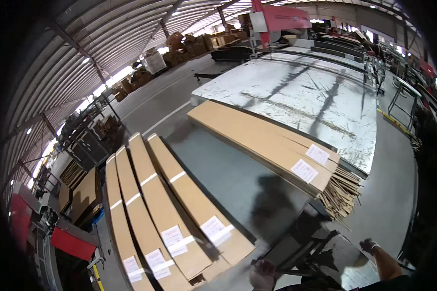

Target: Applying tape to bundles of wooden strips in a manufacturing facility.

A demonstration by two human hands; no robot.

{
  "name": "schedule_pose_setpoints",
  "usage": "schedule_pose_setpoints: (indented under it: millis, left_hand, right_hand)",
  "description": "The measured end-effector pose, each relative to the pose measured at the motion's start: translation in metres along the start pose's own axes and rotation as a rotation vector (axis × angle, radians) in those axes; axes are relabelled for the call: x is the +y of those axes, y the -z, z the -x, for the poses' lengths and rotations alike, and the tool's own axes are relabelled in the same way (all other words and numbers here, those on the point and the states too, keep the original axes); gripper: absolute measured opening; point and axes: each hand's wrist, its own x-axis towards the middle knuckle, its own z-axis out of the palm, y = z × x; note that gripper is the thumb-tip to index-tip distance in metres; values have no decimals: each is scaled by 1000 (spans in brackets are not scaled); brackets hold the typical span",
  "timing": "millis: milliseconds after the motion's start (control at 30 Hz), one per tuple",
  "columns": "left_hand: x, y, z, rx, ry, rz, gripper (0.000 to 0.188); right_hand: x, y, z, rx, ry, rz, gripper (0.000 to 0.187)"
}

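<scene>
At the lower edge my left hand hangs near the front end of the closest long brown carton. Its fingers are dim and smeared, and I see nothing held in it. My right hand, which looks gloved in grey, is out over the floor at the lower right, fingers loosely apart with no object seen in them. Between my hands stands a dark metal frame, partly in shadow. Several long cartons with white straps and paper labels lie side by side at the left. A wider stack of long brown cardboard with two labels lies ahead.
Cardboard strips stick out beneath the stack's near end. Behind it spreads a large white, scuffed machine table under a red machine beam. A red-ended machine stands at the left. Cardboard scrap is piled far back.
</scene>
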Motion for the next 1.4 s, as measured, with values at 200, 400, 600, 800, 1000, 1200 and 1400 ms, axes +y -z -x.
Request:
schedule_pose_setpoints:
  millis: [200,400,600,800,1000,1200,1400]
  left_hand:
    - [-143,-80,-41,227,192,-1091,21]
    - [-192,-181,-223,-664,-1154,-2398,43]
    - [-210,-160,-310,-293,-800,-3277,62]
    - [-243,-220,-377,-550,-597,-3124,32]
    - [-245,-223,-392,-567,-225,-3137,28]
    - [-220,-183,-279,241,-1389,-2401,67]
    - [-207,-98,-253,395,-183,-1168,49]
  right_hand:
    - [40,44,10,-592,-29,170,35]
    - [31,101,-66,-586,294,573,42]
    - [-213,169,-92,278,453,-1125,17]
    - [-391,155,-141,-374,-47,-1725,46]
    - [-383,91,-146,-501,-74,-1971,44]
    - [-328,105,-116,-340,-165,-1542,49]
    - [-332,155,-221,-972,301,-709,50]
